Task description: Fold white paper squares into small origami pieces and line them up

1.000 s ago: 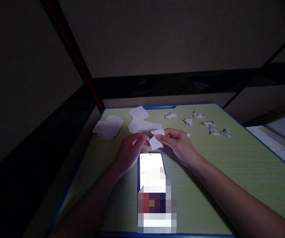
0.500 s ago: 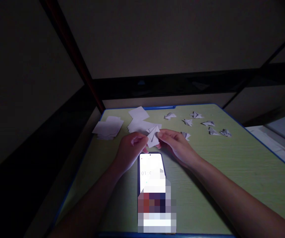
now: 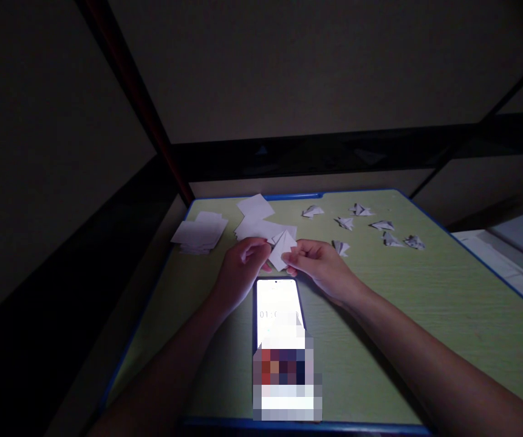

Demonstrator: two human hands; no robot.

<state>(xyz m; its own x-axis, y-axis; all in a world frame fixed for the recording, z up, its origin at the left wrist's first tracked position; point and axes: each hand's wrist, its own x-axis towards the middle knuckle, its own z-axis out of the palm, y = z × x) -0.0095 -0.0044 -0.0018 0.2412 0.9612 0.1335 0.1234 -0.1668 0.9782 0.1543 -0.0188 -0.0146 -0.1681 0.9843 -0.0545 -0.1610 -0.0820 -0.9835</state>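
A small folded sheet of white paper (image 3: 282, 247) was held between both hands, just beyond the top edge of a lit smartphone (image 3: 277, 298). Its left edge was pinched by the thumb and fingers of the left hand (image 3: 239, 267); its lower right part was gripped by the right hand (image 3: 325, 266), with the thumb laid over the near face and fingers behind. Creases were seen to fan from its upper point. Whether the paper touched the tabletop (image 3: 379, 321) could not be told.

The phone was laid face up, its lower screen pixelated; digits beginning "01" were partly legible. A stack of blank paper sheets (image 3: 200, 233) was noted at far left, and a second, fanned paper pile (image 3: 256, 227) behind the hands. Seven folded paper figures (image 3: 382, 226) were scattered at far right, the nearest just beyond the right hand.
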